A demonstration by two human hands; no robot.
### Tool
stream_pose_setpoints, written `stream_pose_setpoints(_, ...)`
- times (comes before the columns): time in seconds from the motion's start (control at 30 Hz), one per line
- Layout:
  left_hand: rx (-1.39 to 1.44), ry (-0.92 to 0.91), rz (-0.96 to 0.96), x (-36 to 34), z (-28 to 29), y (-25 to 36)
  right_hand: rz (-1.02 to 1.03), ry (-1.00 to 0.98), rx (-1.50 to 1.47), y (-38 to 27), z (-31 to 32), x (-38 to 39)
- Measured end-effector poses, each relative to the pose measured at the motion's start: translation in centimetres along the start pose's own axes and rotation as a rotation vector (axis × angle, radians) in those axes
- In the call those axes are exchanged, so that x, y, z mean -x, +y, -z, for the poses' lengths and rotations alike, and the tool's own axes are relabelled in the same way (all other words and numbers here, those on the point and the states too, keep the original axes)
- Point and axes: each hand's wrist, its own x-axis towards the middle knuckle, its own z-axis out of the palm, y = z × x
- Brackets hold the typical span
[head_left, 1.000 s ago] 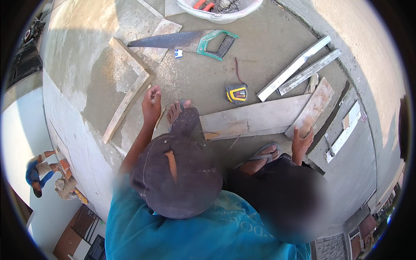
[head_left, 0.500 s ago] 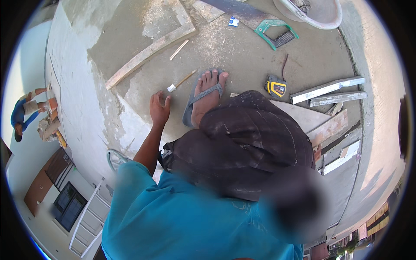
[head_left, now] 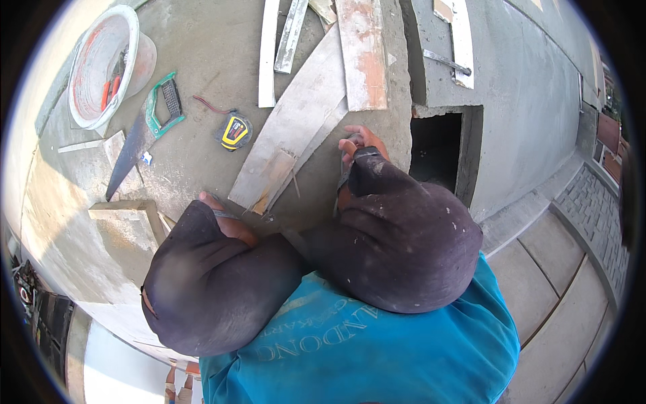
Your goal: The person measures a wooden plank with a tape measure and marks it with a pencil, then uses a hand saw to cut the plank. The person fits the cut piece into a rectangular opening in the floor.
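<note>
What appears to be my right hand (head_left: 371,139) shows past my raised right knee, close to the toes of my right foot, its fingers bent. A small grey patch lies by those fingers; whether they grip it I cannot make out. The forearm is hidden behind the dark trouser leg (head_left: 404,236). My left hand does not show. Nearest to the right hand lie whitish boards (head_left: 296,114) on the concrete, one overlapping another. A board with a rust-coloured stain (head_left: 363,57) is beyond it. Between the boards and the saw sits a yellow and black tape measure (head_left: 234,131).
A handsaw with a green handle (head_left: 163,108) lies at the left, near a whitish bucket (head_left: 79,67) holding red-handled tools (head_left: 110,91). A wooden frame (head_left: 124,210) is beside my left foot. To the right a square opening (head_left: 436,148) drops away at the slab's edge.
My view has swung to the right, so boards, opening and wall now show. The left hand, open above the floor near a brush before, has left the picture.
</note>
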Motion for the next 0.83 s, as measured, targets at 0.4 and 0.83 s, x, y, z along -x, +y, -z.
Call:
stream_pose_setpoints(0.4,-0.397,-0.147,-1.244,-10.0,-0.6,27.0,0.240,-0.325,-0.237,0.4,-2.1,-4.1)
stream_pose_setpoints(0.83,-0.696,-0.657,-0.893,-24.6,7.6,42.6,-0.439,0.856,0.407,14.5,19.2,23.3)
